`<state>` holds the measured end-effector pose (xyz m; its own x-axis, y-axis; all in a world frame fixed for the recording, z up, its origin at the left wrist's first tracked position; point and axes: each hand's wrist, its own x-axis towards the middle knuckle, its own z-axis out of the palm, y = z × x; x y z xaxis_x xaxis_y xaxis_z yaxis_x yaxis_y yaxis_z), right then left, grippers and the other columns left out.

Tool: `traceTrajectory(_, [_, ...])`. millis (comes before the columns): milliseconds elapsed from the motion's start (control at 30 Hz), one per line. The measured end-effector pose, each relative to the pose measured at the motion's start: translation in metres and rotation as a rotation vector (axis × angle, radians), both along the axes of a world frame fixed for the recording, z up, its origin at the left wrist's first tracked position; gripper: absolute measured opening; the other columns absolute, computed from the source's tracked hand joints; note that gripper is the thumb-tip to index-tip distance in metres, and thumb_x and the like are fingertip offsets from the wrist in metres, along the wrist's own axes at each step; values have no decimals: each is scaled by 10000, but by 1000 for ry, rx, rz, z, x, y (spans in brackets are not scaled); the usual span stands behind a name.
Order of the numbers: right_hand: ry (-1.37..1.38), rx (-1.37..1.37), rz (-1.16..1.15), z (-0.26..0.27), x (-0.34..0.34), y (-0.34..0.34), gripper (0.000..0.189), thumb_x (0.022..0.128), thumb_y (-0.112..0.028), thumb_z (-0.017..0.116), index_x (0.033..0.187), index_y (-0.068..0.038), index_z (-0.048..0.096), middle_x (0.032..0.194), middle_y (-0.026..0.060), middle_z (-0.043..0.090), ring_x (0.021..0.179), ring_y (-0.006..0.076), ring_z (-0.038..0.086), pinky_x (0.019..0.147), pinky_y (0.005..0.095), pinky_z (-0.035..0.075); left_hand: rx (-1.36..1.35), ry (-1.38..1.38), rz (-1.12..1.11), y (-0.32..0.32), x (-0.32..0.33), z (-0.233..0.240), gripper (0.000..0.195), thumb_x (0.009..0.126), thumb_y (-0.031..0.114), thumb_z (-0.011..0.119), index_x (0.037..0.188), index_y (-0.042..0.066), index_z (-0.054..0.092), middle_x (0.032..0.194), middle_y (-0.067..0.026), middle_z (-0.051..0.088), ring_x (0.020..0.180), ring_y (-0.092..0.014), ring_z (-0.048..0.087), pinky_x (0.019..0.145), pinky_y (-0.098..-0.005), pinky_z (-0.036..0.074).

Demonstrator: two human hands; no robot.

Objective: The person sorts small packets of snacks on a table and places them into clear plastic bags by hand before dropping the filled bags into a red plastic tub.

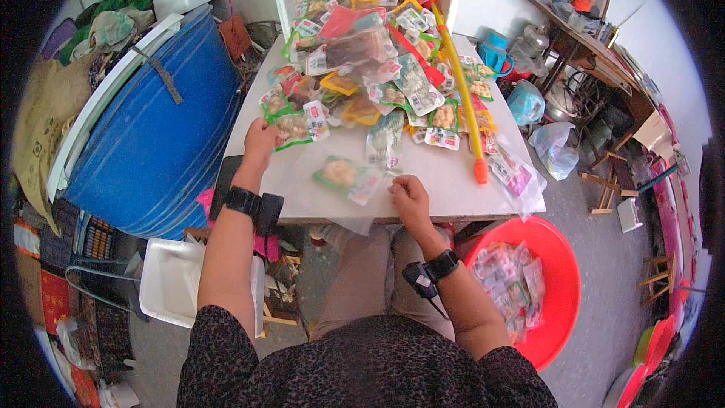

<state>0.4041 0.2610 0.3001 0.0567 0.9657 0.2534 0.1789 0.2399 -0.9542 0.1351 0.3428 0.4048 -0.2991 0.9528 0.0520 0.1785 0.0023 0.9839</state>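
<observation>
My left hand (261,139) is at the left of the white table (442,192), its fingertips on a green-edged food packet (293,128) at the edge of the heap. My right hand (409,198) is over the table's front edge with its fingers curled at the edge of a clear plastic bag (348,218). That bag lies between my hands. A blurred green-and-white packet (340,174) shows in or above the bag; which, I cannot tell. Behind them is a large heap of sealed food packets (362,48), with a yellow stick with orange ends (461,85) lying along its right side.
A red tub (558,306) with filled packets stands on the floor at the right front. A clear bag with a pink-printed packet (512,173) lies at the table's right corner. At the left are a blue barrel (158,119) and a white foam box (164,289).
</observation>
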Motion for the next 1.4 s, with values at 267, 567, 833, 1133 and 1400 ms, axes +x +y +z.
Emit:
traceTrajectory(267, [999,-542,417,68,6,-28,233,775,-237,419,903,-42,423,828,107,514,759,223,520,596,303,427,494,33,-517,-67,56,15,119,601,-41,442,698,20,474,727,-32,492,712,-120,470,664,-224,378])
traceTrajectory(567, [1058,-733,574,50,21,-78,315,762,-294,425,991,-78,420,934,97,508,878,233,472,736,366,380,834,514,-615,-133,102,18,171,563,-19,467,710,69,462,958,-122,442,964,-319,362,836,-397,255])
traceTrajectory(833, [1040,-794,724,52,17,-104,338,727,-244,481,990,-39,427,889,52,484,790,157,482,631,263,418,834,398,-717,-164,114,11,210,581,-42,496,752,73,456,1075,-174,372,1050,-347,309,869,-405,226])
traceTrajectory(1133, [1042,-358,182,41,40,-89,254,672,49,457,914,-22,419,867,101,508,752,190,519,656,318,440,553,556,-425,-148,109,-33,269,613,30,519,873,38,449,1025,-186,395,992,-333,362,844,-350,278])
traceTrajectory(1400, [1029,-285,44,31,50,-87,167,688,65,430,836,-8,405,810,109,496,737,211,515,674,336,434,63,965,-432,-144,123,-31,343,649,247,509,897,16,454,845,-166,461,760,-312,470,661,-377,388])
